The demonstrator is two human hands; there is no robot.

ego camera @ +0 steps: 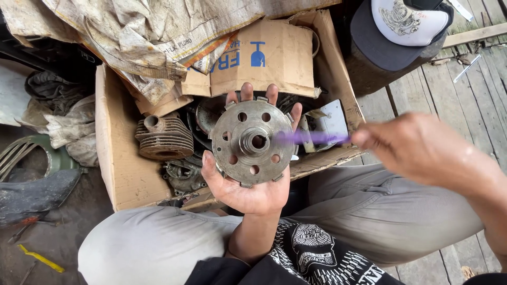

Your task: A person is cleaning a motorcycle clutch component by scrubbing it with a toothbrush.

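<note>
My left hand (248, 187) is palm up and holds a round grey metal disc (252, 141) with a raised central hub, several round holes and tabs around its rim. My right hand (422, 150) comes in from the right and grips a thin purple tool (311, 138), blurred by motion. The tool's tip points at the disc's hub. Both hands hover above an open cardboard box (124, 174) and my knees in grey trousers.
The box holds a finned engine cylinder (163, 138), dark metal parts and a pale plate (325, 124). Dirty sacking (158, 31) drapes over the box's back. A cap (404, 29) sits on a stump at upper right. Wooden planks (475, 100) lie to the right.
</note>
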